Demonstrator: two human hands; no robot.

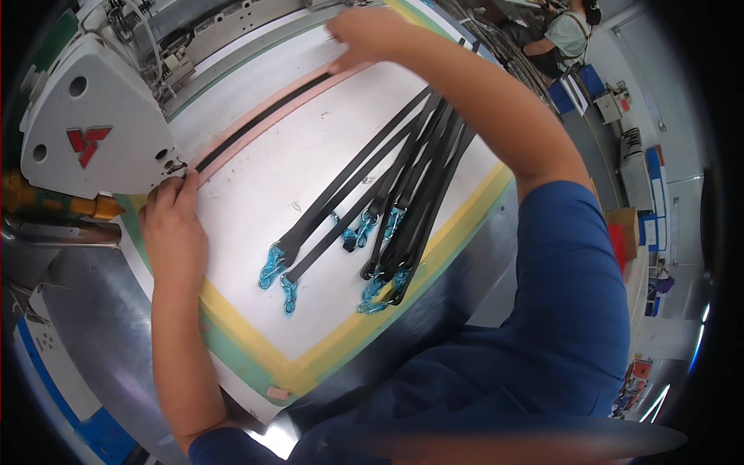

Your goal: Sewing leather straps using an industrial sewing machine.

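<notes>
A long black webbing strap point(262, 118) lies along a pink strip point(271, 126) on the white work surface. My left hand point(174, 221) is at its near-left end, beside the sewing machine head; the fingers are bent and pinch the strap's end. At the strap's far end, my right hand point(372, 37) has its thumb touching the strap and its fingers stretched apart from the thumb. Under my right forearm lies a bundle of black straps point(415, 167). Their metal clips point(273, 266) are wrapped in blue film. My forearm hides the bundle's far end.
A white sewing machine head point(97, 116) stands at the left, above a metal cylinder arm point(62, 231). Yellow tape point(244, 329) and green tape border the work surface. Another person point(570, 39) is at the far right, near blue bins point(590, 80). A cardboard box point(622, 229) stands at the right.
</notes>
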